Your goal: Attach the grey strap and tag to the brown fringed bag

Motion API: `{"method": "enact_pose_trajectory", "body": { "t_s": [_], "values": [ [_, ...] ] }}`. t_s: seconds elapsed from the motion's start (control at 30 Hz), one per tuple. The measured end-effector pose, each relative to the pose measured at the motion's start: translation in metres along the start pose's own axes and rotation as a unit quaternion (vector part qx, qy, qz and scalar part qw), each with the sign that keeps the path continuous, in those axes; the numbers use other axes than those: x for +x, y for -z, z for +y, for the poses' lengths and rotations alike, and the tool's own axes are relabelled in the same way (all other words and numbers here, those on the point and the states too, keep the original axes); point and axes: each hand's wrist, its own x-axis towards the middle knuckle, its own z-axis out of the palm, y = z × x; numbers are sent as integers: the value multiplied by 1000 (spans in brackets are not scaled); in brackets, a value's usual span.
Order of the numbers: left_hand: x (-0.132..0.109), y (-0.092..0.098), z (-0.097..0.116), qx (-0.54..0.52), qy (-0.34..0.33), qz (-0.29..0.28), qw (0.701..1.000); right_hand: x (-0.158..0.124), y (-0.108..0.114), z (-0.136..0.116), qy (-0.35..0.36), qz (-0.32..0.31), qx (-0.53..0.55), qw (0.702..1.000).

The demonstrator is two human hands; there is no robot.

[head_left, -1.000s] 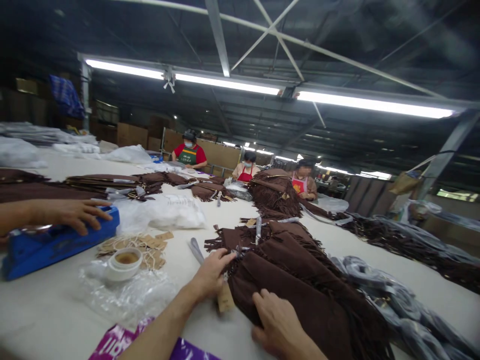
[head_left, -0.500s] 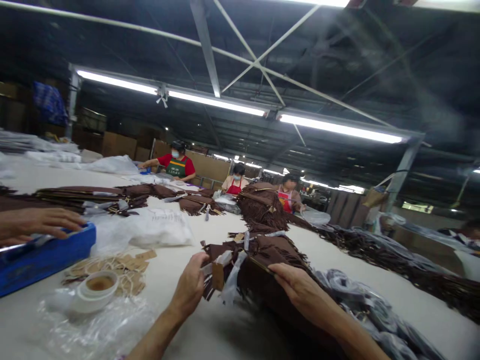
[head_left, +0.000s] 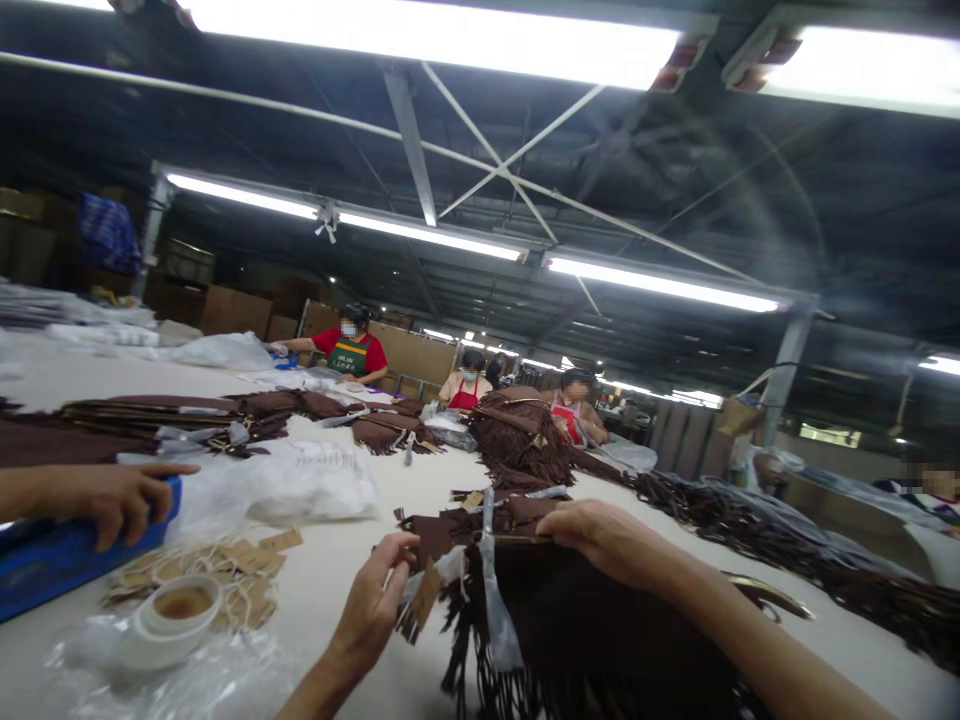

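Observation:
A dark brown fringed bag [head_left: 600, 610] is lifted at the front of the white table, its fringe hanging down. My right hand [head_left: 600, 535] pinches its top edge. At the bag's left corner, my left hand [head_left: 384, 590] has its fingers bent around the end of a plastic-wrapped strap, beside a brown card tag [head_left: 426, 592]. A strip of clear wrap [head_left: 499, 620] hangs over the bag's front. Behind it lies another brown fringed piece [head_left: 442, 530].
A co-worker's hand [head_left: 112, 500] rests on a blue bin [head_left: 67, 570] at left. Near it are a white cup [head_left: 176, 620], tags [head_left: 259, 560] and plastic bags [head_left: 307, 480]. Brown fringed bags [head_left: 517, 430] are heaped behind; people [head_left: 352, 350] stand beyond. A curved gold-edged piece [head_left: 769, 592] lies at right.
The bag has been raised and turned, so its broad dark side and fringe now show. The plastic-wrapped coils at right are now hidden. The co-worker's fingers have curled downward over the bin.

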Motion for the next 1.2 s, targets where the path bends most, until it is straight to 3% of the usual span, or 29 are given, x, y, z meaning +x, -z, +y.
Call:
{"method": "enact_pose_trajectory", "body": {
  "t_s": [0.1, 0.2, 0.33, 0.43, 0.5, 0.57, 0.67, 0.77, 0.87, 1.03, 1.13, 1.2],
  "values": [
    [0, 1, 1, -7, -7, 15, 1000, -2, 2, -3, -6, 91, -67, 994],
    [4, 7, -1, -8, 15, 55, 998, -13, -20, -9, -4, 148, -79, 986],
    [12, 17, -2, -48, 60, 62, 995, -39, -98, -19, 35, 125, -91, 987],
    [13, 19, -3, -68, 76, 3, 995, -63, -154, -25, 42, 78, -101, 991],
    [11, 16, -1, -63, 85, -50, 993, -75, -173, -27, 31, 69, -92, 993],
    [7, 12, 6, -64, 86, -118, 987, -80, -177, -28, 13, 71, -84, 994],
    [-3, 4, 24, -59, 73, -274, 957, -80, -170, -28, -10, 70, -80, 994],
    [-15, -8, 41, 0, 3, -399, 917, -78, -167, -29, -22, 84, -86, 993],
    [-25, -25, 46, 73, -79, -411, 905, -81, -170, -29, -42, 130, -89, 987],
    [-31, -41, 41, 128, -91, -364, 918, -91, -182, -48, -94, 234, -63, 966],
    [-35, -45, 37, 143, -97, -369, 913, -93, -190, -74, -149, 176, -8, 973],
    [-39, -48, 32, 143, -104, -368, 913, -88, -193, -90, -146, 127, 55, 980]
  ]
}}
